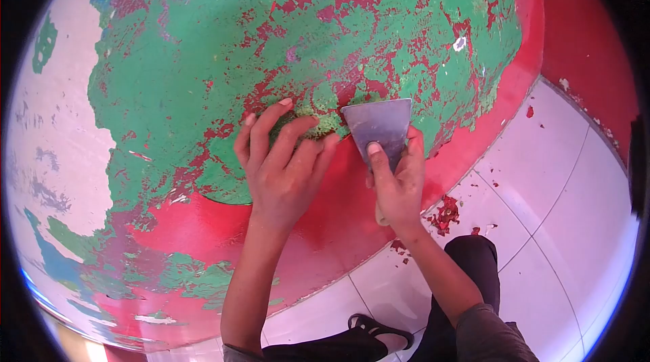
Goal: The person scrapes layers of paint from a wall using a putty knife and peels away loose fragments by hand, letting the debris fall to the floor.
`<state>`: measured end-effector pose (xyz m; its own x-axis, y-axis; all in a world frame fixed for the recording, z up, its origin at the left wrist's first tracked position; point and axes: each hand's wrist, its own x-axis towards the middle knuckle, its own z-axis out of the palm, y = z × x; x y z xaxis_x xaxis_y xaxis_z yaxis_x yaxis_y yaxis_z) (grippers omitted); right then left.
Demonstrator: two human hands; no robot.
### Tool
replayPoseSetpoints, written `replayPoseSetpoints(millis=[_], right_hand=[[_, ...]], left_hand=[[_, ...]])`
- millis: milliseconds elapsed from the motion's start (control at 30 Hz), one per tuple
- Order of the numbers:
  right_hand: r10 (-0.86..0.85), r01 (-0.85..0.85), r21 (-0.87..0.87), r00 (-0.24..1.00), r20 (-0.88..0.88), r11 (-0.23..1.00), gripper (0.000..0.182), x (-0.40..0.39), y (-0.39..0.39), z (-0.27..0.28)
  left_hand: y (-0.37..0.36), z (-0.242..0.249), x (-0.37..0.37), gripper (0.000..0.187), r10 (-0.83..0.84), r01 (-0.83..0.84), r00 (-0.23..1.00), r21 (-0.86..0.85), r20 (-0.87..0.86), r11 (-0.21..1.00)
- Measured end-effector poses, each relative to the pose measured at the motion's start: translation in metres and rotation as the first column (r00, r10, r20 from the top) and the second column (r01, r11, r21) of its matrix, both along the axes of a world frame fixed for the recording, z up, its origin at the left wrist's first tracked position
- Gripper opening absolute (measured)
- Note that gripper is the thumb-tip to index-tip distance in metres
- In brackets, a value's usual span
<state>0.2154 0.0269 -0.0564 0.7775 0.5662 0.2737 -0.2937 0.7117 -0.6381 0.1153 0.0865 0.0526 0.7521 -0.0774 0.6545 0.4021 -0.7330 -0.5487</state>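
A broad paint scraper with a flat metal blade is in my right hand. My right thumb presses on the blade's face, and the handle's end shows below the palm. The blade's wide edge points up over the peeling wall, whose green paint is patchy over red. To the left of the scraper, my left hand is open, fingers apart and slightly bent, its fingertips at the painted surface. A rough light-green patch shows between the left fingers and the blade.
White floor tiles run along the curved base of the wall. Red paint flakes lie on them, near my dark-trousered knee. A sandalled foot stands at the bottom. A red surface rises at the right.
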Motion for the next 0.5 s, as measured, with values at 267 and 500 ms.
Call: replayPoseSetpoints(millis=[267,500], right_hand=[[-0.014,0.012,-0.052,0.999,-0.036,0.999,0.028,0.026,-0.013,0.007],[0.026,-0.03,-0.053,0.997,-0.069,0.998,0.029,0.026,-0.013,0.007]], left_hand=[[-0.008,0.014,0.023,0.021,0.134,-0.121,0.987,0.139,-0.087,0.983],[-0.016,0.044,0.025,0.019,0.159,-0.044,0.865,0.245,-0.475,0.969]])
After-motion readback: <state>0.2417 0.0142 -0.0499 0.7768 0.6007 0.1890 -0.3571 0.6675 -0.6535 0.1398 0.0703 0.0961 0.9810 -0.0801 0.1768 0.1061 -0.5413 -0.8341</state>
